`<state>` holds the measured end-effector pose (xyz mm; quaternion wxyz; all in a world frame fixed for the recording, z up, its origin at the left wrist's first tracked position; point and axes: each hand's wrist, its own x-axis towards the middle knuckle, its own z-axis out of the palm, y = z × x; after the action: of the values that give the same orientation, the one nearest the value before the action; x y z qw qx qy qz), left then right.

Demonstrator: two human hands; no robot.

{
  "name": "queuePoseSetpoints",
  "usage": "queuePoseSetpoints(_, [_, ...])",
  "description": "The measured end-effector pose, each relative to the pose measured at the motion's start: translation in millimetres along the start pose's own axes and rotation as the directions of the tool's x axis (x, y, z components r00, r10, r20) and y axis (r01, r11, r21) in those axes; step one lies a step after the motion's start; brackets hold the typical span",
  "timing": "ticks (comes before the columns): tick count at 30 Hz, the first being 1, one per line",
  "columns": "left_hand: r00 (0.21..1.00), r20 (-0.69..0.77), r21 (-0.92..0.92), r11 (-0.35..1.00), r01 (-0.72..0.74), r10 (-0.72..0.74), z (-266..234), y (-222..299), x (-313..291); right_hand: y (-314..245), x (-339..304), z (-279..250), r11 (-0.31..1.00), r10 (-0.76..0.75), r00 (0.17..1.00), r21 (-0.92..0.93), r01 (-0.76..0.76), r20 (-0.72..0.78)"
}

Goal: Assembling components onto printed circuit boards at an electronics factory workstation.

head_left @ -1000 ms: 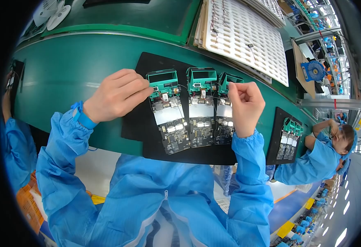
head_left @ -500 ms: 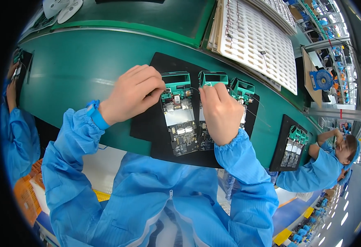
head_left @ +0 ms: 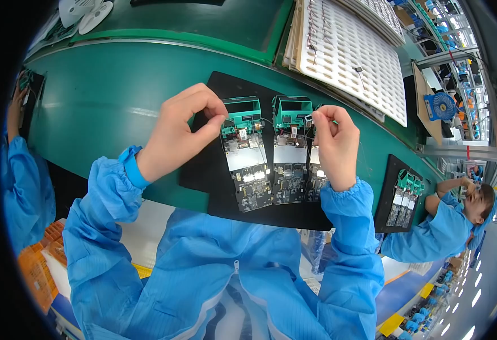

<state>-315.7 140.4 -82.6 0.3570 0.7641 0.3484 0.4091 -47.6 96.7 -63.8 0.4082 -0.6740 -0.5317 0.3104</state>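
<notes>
Three circuit boards with green plastic brackets lie side by side on a black mat (head_left: 200, 170): the left board (head_left: 252, 184), the middle board (head_left: 290, 178) and the right board (head_left: 315, 181), partly covered by my right hand. My left hand (head_left: 185, 127) is closed, thumb and forefinger pinched at the left edge of the left board's bracket (head_left: 243, 106). What it pinches is too fine to make out. My right hand (head_left: 337, 141) pinches a small dark piece with a light edge (head_left: 308, 119), beside the middle board's bracket (head_left: 291, 106). Thin wires run near the brackets.
White slotted trays (head_left: 353, 62) are stacked at the back right; a small black part with a wire (head_left: 359, 70) lies on top. To the right, a co-worker (head_left: 458, 221) sits by another black mat (head_left: 393, 195) with boards. A blue fan (head_left: 442, 106) stands beyond. Another worker's sleeve (head_left: 27, 187) is at left.
My right hand has moved right, from over the middle board to its right side, uncovering that board. The small piece moved with it. My left hand's fingers have shifted slightly at the left bracket.
</notes>
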Motion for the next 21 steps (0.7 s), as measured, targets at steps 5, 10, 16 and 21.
queuePoseSetpoints(5, [0.999, 0.039, -0.045, 0.999, -0.020, 0.021, 15, 30, -2, -22, -30, -4, 0.977, -0.076, 0.962, 0.213, 0.019, 0.262])
queuePoseSetpoints(10, [0.996, 0.047, -0.055, 0.996, -0.074, 0.077, 36, 54, -3, -37, -52, -2, 0.945, -0.327, 0.902, 0.090, 0.314, 0.281])
queuePoseSetpoints(16, [0.991, 0.107, -0.084, 0.994, -0.069, 0.078, 65, 82, -16, -26, -87, -18, 0.965, -0.247, 0.957, 0.125, 0.229, 0.155])
queuePoseSetpoints(21, [0.985, 0.171, 0.002, 1.000, -0.027, 0.027, 72, 102, -16, -7, -120, -84, 0.957, 0.052, 0.998, 0.283, -0.057, 0.026])
